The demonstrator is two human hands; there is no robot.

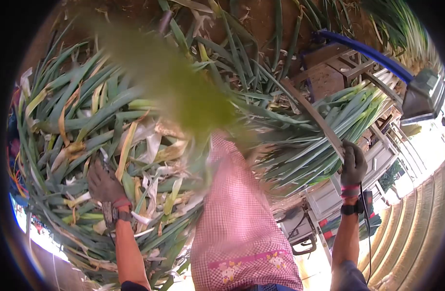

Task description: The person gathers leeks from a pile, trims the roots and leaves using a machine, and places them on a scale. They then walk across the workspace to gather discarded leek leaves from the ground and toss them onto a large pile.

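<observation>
My left hand, in a dark grey glove, rests over a large heap of loose green onion leaves and dry husks. Its fingers look stretched out, and a small pale piece shows by the fingertips. My right hand, also gloved, has its fingers curled round the lower end of a long flat bar. Beneath that bar, a thick bundle of green onions lies on a metal stand, its leaf ends pointing toward me. A blurred green leaf-like shape crosses close in front of the camera.
A pink checked apron covers my front. At the right, a blue curved arm joins a grey box-shaped fitting. More green onions lie at the upper right. Ridged pale sheeting spreads at the lower right.
</observation>
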